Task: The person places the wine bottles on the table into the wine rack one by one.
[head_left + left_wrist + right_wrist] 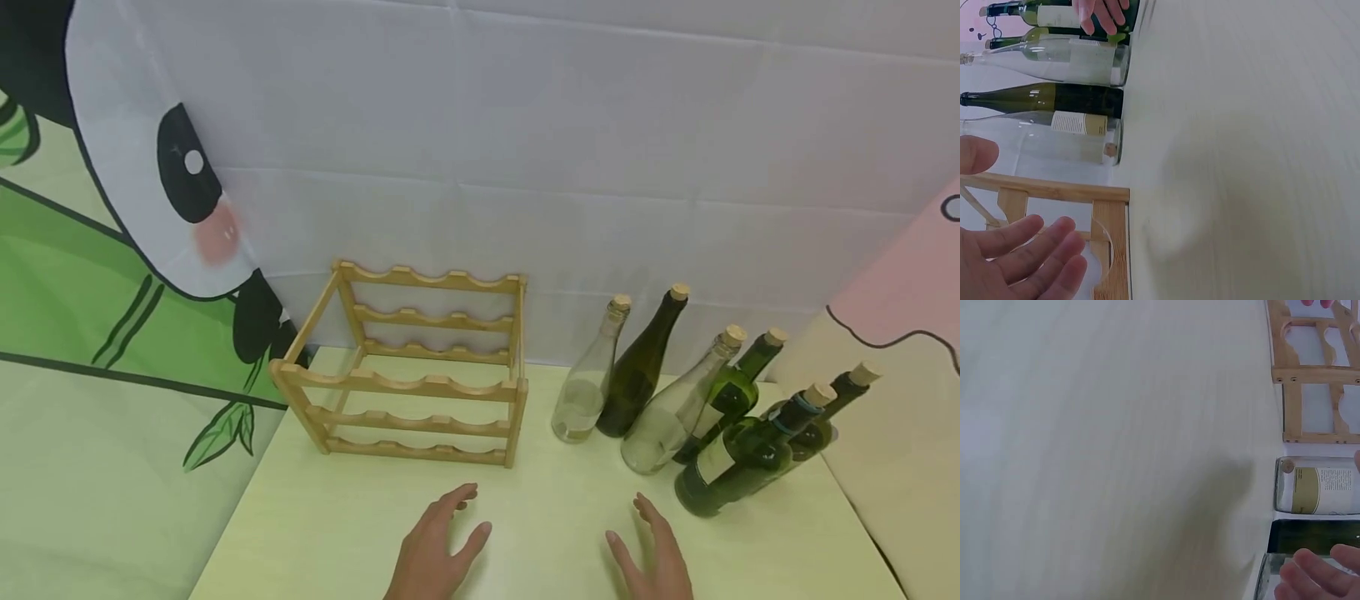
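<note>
My left hand (437, 546) hovers over the table in front of the rack, fingers loosely bent and thumb apart, holding nothing. My right hand (654, 554) is likewise empty, in front of the bottles with its thumb spread. A wooden wine rack (431, 386) with scalloped rails stands on the table's left part, and no bottle lies in it. To its right stand several corked bottles: a clear bottle (588, 383), a dark bottle (637, 375), another clear bottle (675, 417), and green bottles, including a labelled green bottle (738, 462) nearest the front. Neither hand touches rack or bottles.
The pale table (555, 508) ends at a cloth backdrop (525, 167) printed with cartoon figures, close behind the rack and bottles. At the right, the bottles stand close together and overlap in the head view. The table's right edge (862, 521) runs past them.
</note>
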A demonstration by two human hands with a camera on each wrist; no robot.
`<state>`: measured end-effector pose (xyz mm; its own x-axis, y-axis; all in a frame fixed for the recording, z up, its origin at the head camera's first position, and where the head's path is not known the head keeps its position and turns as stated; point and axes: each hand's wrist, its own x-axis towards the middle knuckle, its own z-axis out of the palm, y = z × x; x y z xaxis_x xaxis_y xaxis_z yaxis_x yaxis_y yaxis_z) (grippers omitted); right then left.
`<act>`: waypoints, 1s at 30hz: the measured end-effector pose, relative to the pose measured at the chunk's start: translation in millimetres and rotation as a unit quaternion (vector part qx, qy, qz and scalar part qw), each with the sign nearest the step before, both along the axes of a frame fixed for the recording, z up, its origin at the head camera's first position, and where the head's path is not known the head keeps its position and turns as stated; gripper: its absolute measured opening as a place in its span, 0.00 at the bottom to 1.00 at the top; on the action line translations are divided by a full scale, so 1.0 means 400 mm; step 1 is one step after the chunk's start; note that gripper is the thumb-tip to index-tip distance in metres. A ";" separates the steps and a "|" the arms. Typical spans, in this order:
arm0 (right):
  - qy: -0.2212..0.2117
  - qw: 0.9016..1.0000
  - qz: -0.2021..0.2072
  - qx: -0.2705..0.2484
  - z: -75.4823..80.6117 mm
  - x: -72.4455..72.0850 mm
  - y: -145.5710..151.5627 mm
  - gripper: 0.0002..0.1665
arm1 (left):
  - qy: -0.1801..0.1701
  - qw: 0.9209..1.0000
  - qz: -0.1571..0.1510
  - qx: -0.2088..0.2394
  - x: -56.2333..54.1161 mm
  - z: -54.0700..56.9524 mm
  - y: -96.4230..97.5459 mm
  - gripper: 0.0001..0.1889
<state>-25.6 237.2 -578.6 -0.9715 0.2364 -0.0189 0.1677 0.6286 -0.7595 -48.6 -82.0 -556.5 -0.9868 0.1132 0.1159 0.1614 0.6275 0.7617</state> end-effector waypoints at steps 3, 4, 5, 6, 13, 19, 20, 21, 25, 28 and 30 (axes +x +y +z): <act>0.025 0.999 -0.009 -0.021 0.000 -0.016 -0.011 0.47 | -0.005 1.000 -0.008 0.004 -0.003 0.006 0.013 0.27; 0.031 0.999 -0.011 -0.028 0.000 -0.023 -0.014 0.46 | -0.010 1.000 -0.010 0.005 -0.003 0.008 0.017 0.27; 0.035 0.999 -0.013 -0.037 0.000 -0.031 -0.016 0.46 | -0.014 1.000 -0.013 0.008 -0.003 0.010 0.021 0.26; 0.039 0.998 -0.013 -0.045 0.001 -0.039 -0.018 0.45 | -0.019 1.000 -0.013 0.010 -0.003 0.011 0.024 0.26; 0.032 0.996 0.010 -0.087 0.012 -0.107 -0.033 0.46 | -0.018 0.999 -0.024 0.037 -0.008 0.013 0.035 0.25; 0.071 0.993 0.029 -0.093 0.012 -0.181 -0.045 0.48 | -0.005 0.999 -0.033 0.041 -0.007 0.012 0.042 0.23; 0.084 0.992 0.029 -0.093 0.012 -0.195 -0.044 0.48 | -0.002 0.999 -0.036 0.041 -0.007 0.013 0.043 0.23; 0.096 0.990 0.030 -0.095 0.014 -0.208 -0.043 0.48 | 0.001 0.998 -0.038 0.041 -0.006 0.013 0.044 0.23; 0.143 0.984 0.025 -0.103 0.019 -0.256 -0.044 0.48 | 0.012 0.999 -0.038 0.037 -0.003 0.017 0.043 0.23; 0.164 0.981 0.017 -0.102 0.020 -0.281 -0.054 0.50 | 0.022 0.999 -0.033 0.031 -0.001 0.016 0.041 0.23; 0.178 0.979 0.006 -0.095 0.016 -0.291 -0.063 0.50 | 0.022 0.999 -0.031 0.030 0.001 0.015 0.041 0.23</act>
<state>-142.1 211.8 -572.1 -0.9276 0.2491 0.2785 -0.1356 0.4704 -0.8720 -48.2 -65.6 -550.6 -0.9721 0.1647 0.1672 0.2321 0.5689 0.7890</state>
